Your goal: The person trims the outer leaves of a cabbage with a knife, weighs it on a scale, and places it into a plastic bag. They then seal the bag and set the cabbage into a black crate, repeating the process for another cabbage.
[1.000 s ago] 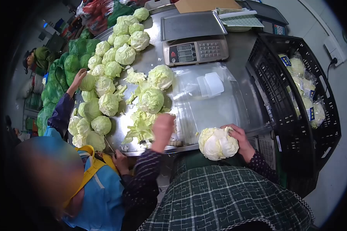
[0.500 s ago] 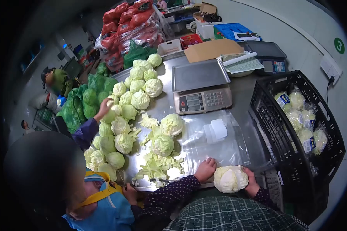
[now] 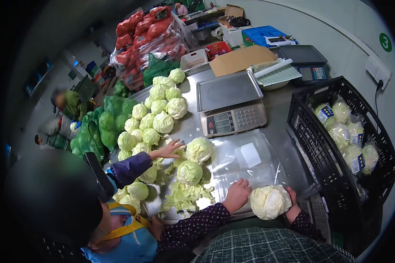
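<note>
R hand (image 3: pixel 292 204) cups pale round cabbage (image 3: pixel 270 201) btm centre; L hand (image 3: pixel 237 193) on clear plastic sheet (image 3: pixel 250 171), grip unclear

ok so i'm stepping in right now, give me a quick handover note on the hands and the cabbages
Left hand: resting on the clear bags near the table edge; grip unclear.
Right hand: holds a bare cabbage at that edge.
Done: wrapped, labelled cabbages lie in the black crate.
Left: the held cabbage is not bagged; loose heads are piled far left. A co-worker's hand reaches in above the trimmed leaves.
</note>
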{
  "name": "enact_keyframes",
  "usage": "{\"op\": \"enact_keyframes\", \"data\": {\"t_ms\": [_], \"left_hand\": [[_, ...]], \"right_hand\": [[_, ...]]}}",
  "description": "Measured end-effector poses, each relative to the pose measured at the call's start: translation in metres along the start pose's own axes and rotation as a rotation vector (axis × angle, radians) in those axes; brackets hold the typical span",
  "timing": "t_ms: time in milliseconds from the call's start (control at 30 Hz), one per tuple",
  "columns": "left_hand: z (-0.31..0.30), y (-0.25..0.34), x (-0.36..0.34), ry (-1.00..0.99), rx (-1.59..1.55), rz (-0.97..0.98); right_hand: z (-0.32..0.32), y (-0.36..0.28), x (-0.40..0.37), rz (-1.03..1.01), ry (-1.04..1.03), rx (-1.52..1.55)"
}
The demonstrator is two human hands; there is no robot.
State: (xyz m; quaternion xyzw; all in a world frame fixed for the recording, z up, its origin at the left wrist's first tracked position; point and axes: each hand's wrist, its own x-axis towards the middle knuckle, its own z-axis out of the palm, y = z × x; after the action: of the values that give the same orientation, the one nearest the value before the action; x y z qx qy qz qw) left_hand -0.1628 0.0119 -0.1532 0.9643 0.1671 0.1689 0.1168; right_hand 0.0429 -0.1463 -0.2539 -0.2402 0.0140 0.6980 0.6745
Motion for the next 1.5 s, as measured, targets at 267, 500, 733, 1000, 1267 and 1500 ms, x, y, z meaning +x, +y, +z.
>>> {"op": "enact_keyframes", "data": {"t_ms": [267,500,733,1000,1267,1500], "left_hand": [[-0.042,0.034,0.01,-0.186,-0.117,-0.306],[-0.029,0.028,-0.01,-0.024,-0.293,-0.333],[-0.033,0.026,-0.011,-0.057,-0.276,-0.248],[-0.03,0.031,0.001,-0.319,-0.116,-0.297],[-0.037,0.042,0.006,-0.183,-0.432,-0.338],[-0.032,0.059,0.013,-0.362,-0.368,-0.264]], "right_hand": [[0.061,-0.026,0.0,0.127,-0.148,-0.159],[0.129,-0.053,-0.029,0.337,-0.264,-0.299],[0.117,-0.05,-0.024,0.391,-0.301,-0.167],[0.109,-0.049,-0.013,0.349,-0.397,-0.202],[0.08,-0.06,-0.01,0.165,-0.073,-0.409],[0.09,-0.062,-0.021,0.295,0.065,-0.863]]}}
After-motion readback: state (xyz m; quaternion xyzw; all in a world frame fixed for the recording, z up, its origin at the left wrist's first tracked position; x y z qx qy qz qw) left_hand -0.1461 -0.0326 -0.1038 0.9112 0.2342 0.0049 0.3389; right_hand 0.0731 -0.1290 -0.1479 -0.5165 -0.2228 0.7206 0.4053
